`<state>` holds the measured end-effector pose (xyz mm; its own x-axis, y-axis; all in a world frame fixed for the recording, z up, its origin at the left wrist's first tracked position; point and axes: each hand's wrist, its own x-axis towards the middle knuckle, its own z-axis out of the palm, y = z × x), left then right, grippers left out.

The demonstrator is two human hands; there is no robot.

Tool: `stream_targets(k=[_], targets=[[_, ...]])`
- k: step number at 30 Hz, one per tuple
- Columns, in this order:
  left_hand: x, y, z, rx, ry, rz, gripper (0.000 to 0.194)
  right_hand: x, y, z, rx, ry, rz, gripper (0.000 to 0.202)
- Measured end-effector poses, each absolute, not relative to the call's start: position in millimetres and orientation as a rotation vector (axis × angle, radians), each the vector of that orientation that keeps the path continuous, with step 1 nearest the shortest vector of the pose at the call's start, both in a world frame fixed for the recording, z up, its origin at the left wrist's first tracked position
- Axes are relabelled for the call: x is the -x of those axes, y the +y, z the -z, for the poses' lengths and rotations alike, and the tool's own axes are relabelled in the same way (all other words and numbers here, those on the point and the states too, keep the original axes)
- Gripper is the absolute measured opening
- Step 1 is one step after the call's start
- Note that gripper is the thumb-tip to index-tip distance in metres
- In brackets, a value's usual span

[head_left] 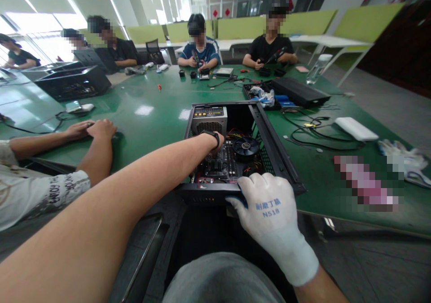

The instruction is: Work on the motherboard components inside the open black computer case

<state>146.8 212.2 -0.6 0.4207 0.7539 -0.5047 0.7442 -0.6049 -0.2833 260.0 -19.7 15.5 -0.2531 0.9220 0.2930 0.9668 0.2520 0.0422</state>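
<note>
An open black computer case lies in front of me at the table's near edge. My left hand, bare with a black band at the wrist, reaches down inside it, beside the power supply and above the motherboard. The fingers of that hand are hidden from view. To their right sits a round black CPU fan with coloured wires near it. In a white work glove, my right hand grips the case's near edge, thumb on the outer side and fingers over the rim.
On the green table, cables, a white box and a glove lie to the right. Behind the case is a black tray with gloves. A co-worker's hands rest at left; several people sit further off.
</note>
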Motion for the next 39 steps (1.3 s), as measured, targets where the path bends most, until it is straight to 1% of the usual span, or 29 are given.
stream_targets(k=[5, 6, 9, 10, 11, 14, 18, 21, 25, 28, 31, 35, 39], targets=[[-143, 208, -2, 2.671, -1.415, -0.9, 0.047, -260, -20, -16, 1.778, -2.317, 0.319, 0.025], [-141, 207, -3, 2.69, -1.413, -0.867, 0.049, -260, -20, -16, 1.779, -2.317, 0.316, 0.025], [-138, 201, -11, 2.762, -1.453, -0.676, 0.065, -259, -20, -17, 1.788, -2.313, 0.315, 0.023], [-137, 199, -15, 2.788, -1.478, -0.615, 0.067, -258, -20, -17, 1.794, -2.309, 0.319, 0.023], [-136, 197, -20, 2.816, -1.504, -0.566, 0.066, -258, -20, -17, 1.8, -2.305, 0.323, 0.023], [-132, 193, -37, 2.898, -1.558, -0.398, 0.052, -258, -18, -16, 1.817, -2.295, 0.333, 0.024], [-119, 191, -62, 2.901, -1.608, 0.016, 0.039, -258, 1, -17, 1.829, -2.28, 0.385, 0.027], [-106, 186, -79, 2.84, -1.615, 0.381, 0.033, -257, 33, -17, 1.847, -2.291, 0.431, 0.032], [-92, 177, -91, 2.772, -1.543, 0.72, 0.04, -256, 99, -17, 1.882, -2.285, 0.445, 0.04], [-87, 172, -91, 2.755, -1.544, 0.866, 0.04, -254, 154, -18, 1.912, -2.264, 0.454, 0.045], [-85, 167, -84, 2.776, -1.571, 0.999, 0.033, -250, 208, -21, 1.925, -2.265, 0.462, 0.049], [-85, 162, -74, 2.795, -1.584, 1.159, 0.024, -246, 271, -25, 1.962, -2.265, 0.479, 0.044], [-79, 159, -64, 2.857, -1.644, 1.212, 0.03, -245, 316, -27, 2.003, -2.253, 0.49, 0.042]])
